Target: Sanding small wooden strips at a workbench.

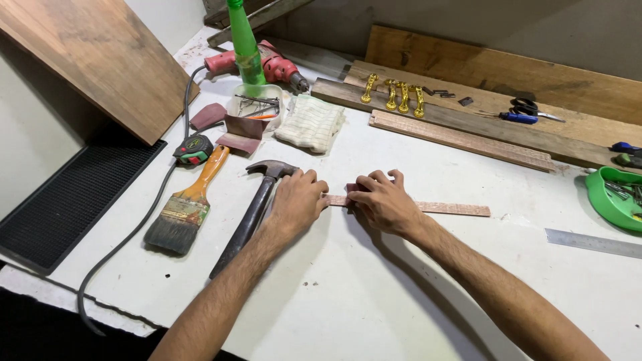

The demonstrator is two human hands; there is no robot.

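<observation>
A: Hands?
B: Left hand [299,200] flat, fingers curled down on one end of a thin wooden strip [441,208] lying on the white table [374,294]. Right hand [382,202] presses a small reddish piece, half hidden, onto the strip.
A: Nearby?
B: Claw hammer [252,214], dark handle, just beside the left hand. Worn paintbrush [185,210], orange handle, further left. Steel ruler [592,242] far right.

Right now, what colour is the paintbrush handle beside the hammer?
Orange, on the paintbrush left of the hammer; the head view shows it.
</observation>
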